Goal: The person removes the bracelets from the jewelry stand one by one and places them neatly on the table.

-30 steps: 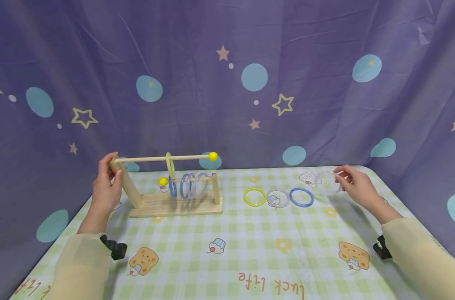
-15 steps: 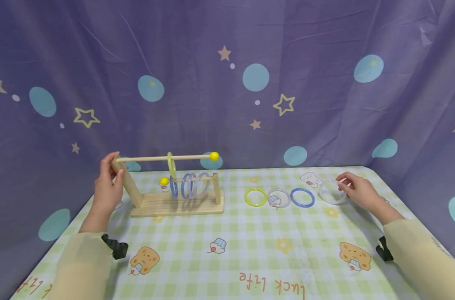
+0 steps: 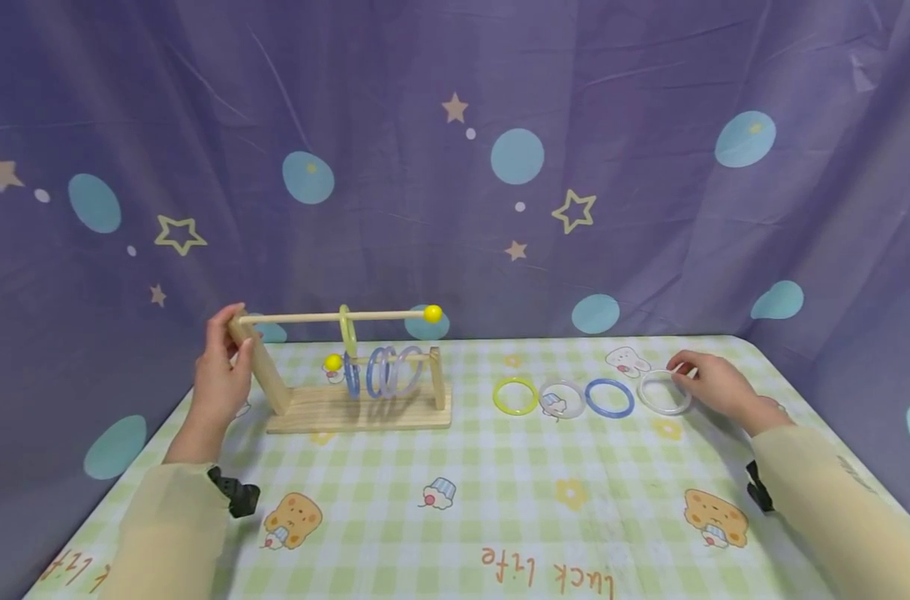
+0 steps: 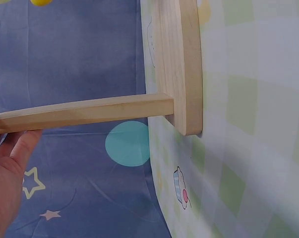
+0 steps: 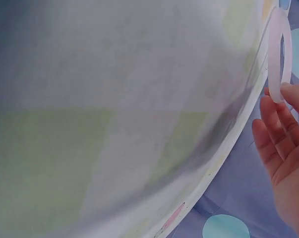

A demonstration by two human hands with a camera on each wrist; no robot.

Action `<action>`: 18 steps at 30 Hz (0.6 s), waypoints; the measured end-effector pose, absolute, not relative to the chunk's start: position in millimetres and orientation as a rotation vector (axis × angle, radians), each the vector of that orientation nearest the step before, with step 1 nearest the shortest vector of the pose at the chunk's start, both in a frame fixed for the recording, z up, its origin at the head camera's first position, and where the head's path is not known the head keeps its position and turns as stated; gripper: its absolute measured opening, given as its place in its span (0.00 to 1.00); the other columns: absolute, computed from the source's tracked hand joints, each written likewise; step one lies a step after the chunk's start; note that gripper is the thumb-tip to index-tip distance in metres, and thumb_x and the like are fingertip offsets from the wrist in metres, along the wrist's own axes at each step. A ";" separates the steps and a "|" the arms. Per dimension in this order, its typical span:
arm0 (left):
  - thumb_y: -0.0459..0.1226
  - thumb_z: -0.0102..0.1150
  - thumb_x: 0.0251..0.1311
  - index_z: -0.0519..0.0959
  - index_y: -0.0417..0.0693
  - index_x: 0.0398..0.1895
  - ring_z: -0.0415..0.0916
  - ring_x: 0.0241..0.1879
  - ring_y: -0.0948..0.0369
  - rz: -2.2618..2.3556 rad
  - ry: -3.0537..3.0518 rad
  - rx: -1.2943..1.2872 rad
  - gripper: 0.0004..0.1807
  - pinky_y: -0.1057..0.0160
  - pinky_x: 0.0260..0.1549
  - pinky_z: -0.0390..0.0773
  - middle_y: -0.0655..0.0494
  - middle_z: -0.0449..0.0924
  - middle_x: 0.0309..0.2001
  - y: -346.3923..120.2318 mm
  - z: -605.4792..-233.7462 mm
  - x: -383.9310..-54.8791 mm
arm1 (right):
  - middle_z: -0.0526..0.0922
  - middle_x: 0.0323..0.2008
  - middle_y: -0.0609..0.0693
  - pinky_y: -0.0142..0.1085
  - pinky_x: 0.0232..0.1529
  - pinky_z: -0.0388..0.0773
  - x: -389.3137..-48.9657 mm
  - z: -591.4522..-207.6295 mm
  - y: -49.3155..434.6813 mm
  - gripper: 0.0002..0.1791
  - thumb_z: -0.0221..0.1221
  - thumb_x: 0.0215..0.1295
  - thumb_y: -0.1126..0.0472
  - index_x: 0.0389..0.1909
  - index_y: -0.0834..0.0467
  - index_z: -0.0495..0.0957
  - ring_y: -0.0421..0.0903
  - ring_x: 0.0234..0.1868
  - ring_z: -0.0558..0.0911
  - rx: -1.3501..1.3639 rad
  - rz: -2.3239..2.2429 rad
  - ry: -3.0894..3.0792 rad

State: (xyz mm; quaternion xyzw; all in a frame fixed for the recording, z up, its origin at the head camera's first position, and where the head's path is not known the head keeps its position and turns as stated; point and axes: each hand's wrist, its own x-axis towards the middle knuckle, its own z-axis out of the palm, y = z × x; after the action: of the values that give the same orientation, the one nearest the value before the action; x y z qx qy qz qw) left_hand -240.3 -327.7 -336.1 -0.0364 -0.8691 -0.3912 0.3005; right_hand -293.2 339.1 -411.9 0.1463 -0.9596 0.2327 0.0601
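Note:
My left hand grips the top of the tall post of a wooden ring stand, fingers behind and thumb in front. A yellow-green ring hangs on the stand's upper rod. On the lower rod hang blue rings and pale translucent rings. Far to the right, my right hand pinches the edge of a clear ring between thumb and fingers. That ring appears to lie flat on the cloth in the head view, though contact is hard to judge.
Left of the held ring, a yellow ring, another clear ring and a blue ring lie in a row. Yellow balls cap the rods. A checked cloth covers the table; a purple curtain hangs behind.
My right hand has lowered the clear ring from a raised position to the row's right end. My left hand stays on the post; the view shifts slightly.

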 end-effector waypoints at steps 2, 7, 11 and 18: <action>0.27 0.43 0.72 0.54 0.51 0.72 0.67 0.60 0.34 -1.037 -2.305 -0.100 0.28 0.37 0.55 0.68 0.27 0.71 0.56 -327.5 -336.1 -240.3 | 0.81 0.32 0.55 0.42 0.31 0.73 -295.1 -414.0 339.5 0.06 0.60 0.64 0.68 0.40 0.63 0.78 0.49 0.31 0.77 0.453 0.698 -2.928; 0.28 0.42 0.73 0.54 0.51 0.73 0.66 0.60 0.34 -1.041 -2.308 -0.104 0.28 0.37 0.55 0.68 0.27 0.70 0.58 -327.3 -335.1 -240.4 | 0.81 0.31 0.52 0.45 0.33 0.74 -299.0 -418.9 340.1 0.04 0.61 0.63 0.68 0.38 0.61 0.79 0.50 0.32 0.78 0.473 0.673 -2.955; 0.28 0.42 0.73 0.53 0.51 0.73 0.66 0.60 0.35 -1.052 -2.312 -0.091 0.28 0.37 0.55 0.68 0.27 0.70 0.58 -327.1 -335.1 -240.1 | 0.80 0.31 0.49 0.44 0.34 0.74 -300.6 -420.5 338.5 0.03 0.62 0.62 0.68 0.36 0.60 0.80 0.49 0.33 0.77 0.506 0.670 -2.948; 0.28 0.41 0.73 0.53 0.51 0.73 0.65 0.61 0.34 -1.048 -2.318 -0.082 0.28 0.36 0.55 0.68 0.28 0.69 0.59 -327.5 -336.3 -240.0 | 0.79 0.30 0.47 0.42 0.34 0.72 -301.4 -423.3 337.1 0.02 0.62 0.62 0.67 0.35 0.59 0.80 0.45 0.32 0.76 0.536 0.673 -2.944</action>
State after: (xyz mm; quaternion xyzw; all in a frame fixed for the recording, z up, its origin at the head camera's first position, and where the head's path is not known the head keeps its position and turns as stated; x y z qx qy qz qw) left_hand -240.0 -327.5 -336.3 -0.0307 -0.8706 -0.3936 0.2936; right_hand -301.4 337.1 -423.3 0.1747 -0.9591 0.2194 0.0372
